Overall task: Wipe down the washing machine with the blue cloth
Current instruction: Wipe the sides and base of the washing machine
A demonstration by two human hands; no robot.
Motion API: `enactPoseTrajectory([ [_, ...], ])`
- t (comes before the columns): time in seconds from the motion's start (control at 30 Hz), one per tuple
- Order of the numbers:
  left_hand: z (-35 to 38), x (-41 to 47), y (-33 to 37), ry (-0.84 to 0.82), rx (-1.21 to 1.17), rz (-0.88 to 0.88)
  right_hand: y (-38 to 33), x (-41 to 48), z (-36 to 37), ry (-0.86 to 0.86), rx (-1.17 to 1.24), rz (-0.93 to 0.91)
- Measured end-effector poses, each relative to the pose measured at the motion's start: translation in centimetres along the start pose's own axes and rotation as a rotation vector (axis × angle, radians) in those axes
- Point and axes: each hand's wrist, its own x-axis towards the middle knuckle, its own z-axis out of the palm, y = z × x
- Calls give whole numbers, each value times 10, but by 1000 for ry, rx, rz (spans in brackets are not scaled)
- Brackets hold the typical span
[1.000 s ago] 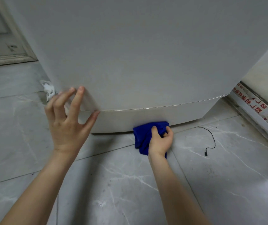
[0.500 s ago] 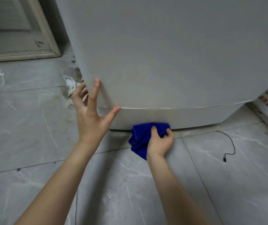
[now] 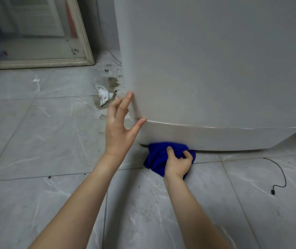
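The white washing machine fills the upper right, its lower trim band curving just above the floor. My right hand grips the bunched blue cloth and presses it against the bottom edge of the machine, near its left front corner. My left hand rests with spread fingers on that corner, fingertips touching the side and the thumb on the seam above the trim band; it holds nothing.
Grey marbled floor tiles surround the machine. A crumpled white scrap and a dirty stain lie beside the machine's left side. A thin black cable trails on the floor at right. A white door frame stands at back left.
The view has swung left, so the machine sits further right. The cloth and my right hand have slid left along the bottom edge toward the corner. My left hand stays on the corner.
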Motion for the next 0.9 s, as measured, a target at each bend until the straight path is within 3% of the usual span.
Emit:
enactPoseTrajectory([
  [0.07,-3,1,1,-18,-16,11,4,-1,0,-6,16,27],
  [0.27,-8,9,2,-21,-78,-63,-10,-34,35,-121,128,-168],
  [0.37,-9,10,0,-21,-118,-80,-5,-38,44,-101,60,-207],
  [0.43,-9,9,1,-33,-139,-92,5,-36,47,-93,-38,-138],
  [0.53,-11,9,3,-45,-165,-112,13,-38,49,-106,0,21],
  [0.77,-21,23,9,-77,-216,-190,-1,-65,80,-140,114,-171],
  [0.9,-26,30,13,-108,-230,-217,15,-59,75,-129,-6,-18],
])
